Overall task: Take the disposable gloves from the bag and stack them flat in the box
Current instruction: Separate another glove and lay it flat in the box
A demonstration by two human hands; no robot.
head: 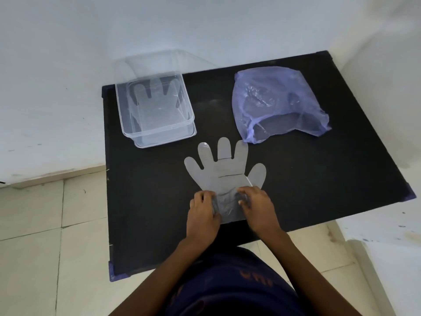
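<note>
Working on a black worktop against white walls, tiled floor below. Your left hand and right hand both pinch the cuff of a clear glove lying flat, between the box and purple bag.

Orange print on the dark shirt — too blurred to read.

Soft, even, cool daylight; faint shadows, mild glare, wide-angle bending at edges.
</note>
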